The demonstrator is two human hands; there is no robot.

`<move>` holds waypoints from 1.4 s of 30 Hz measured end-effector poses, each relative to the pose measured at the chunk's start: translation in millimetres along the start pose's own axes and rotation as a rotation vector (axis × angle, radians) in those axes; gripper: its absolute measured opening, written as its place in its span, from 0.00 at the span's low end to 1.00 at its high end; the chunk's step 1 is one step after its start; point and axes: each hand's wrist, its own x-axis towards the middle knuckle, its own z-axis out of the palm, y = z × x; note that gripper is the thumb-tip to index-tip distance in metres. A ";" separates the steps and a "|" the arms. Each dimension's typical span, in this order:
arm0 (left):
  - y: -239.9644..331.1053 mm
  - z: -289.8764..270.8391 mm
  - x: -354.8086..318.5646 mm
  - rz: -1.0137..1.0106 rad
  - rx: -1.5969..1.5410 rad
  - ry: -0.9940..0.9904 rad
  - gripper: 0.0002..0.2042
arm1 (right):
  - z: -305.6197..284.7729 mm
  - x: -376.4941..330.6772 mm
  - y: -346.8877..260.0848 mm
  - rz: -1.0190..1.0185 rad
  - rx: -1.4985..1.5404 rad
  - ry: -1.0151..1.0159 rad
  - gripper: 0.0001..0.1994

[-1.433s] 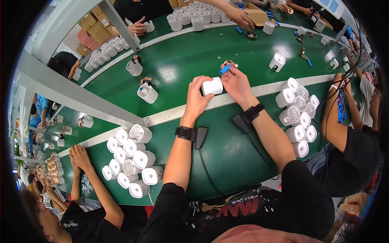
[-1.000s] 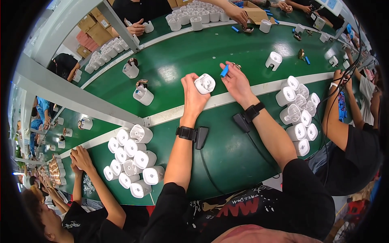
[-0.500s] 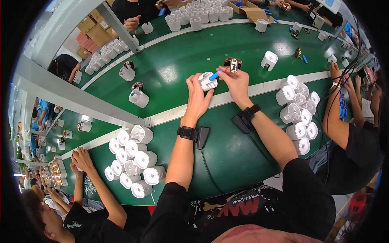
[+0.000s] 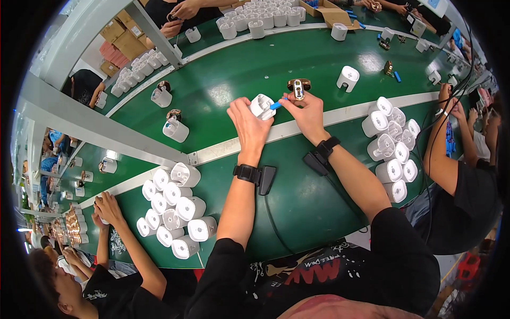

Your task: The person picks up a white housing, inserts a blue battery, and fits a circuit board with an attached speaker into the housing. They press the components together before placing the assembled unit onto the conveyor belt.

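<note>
My left hand is closed around a white plastic housing, its open end turned toward my right hand. Between the fingertips of my right hand is a blue cylindrical battery, its far end at the housing's opening. How deep the end sits inside I cannot tell. A gold-coloured part with a pale oval face stands up just above my right fingers; whether it is joined to the battery is hidden. Both hands are over the far green surface, beyond the pale rail.
White housings stand grouped at left and right on the near green table. The pale rail crosses before me. Cables trail from my wristbands. A grey post slants at left. Co-workers sit on both sides and opposite.
My left hand and the housing have shifted slightly left, and the battery's angle is flatter. Loose housings on the far green surface have slid left. A person opposite has brought both hands together.
</note>
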 end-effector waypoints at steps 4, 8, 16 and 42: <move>-1.6 0.6 0.2 0.041 -0.032 -0.018 0.29 | -0.5 0.3 -2.4 -0.003 -0.062 0.007 0.06; -2.9 1.0 -0.3 0.037 -0.032 -0.028 0.31 | 0.3 -1.4 -3.8 -0.054 -0.094 -0.023 0.07; 2.8 0.7 -1.0 0.014 -0.003 -0.032 0.31 | 2.0 -4.1 -5.5 -0.345 -0.415 -0.183 0.10; -21.6 4.5 11.5 -0.329 -0.049 0.024 0.30 | 8.5 -12.1 -15.9 -0.078 -0.504 -0.411 0.15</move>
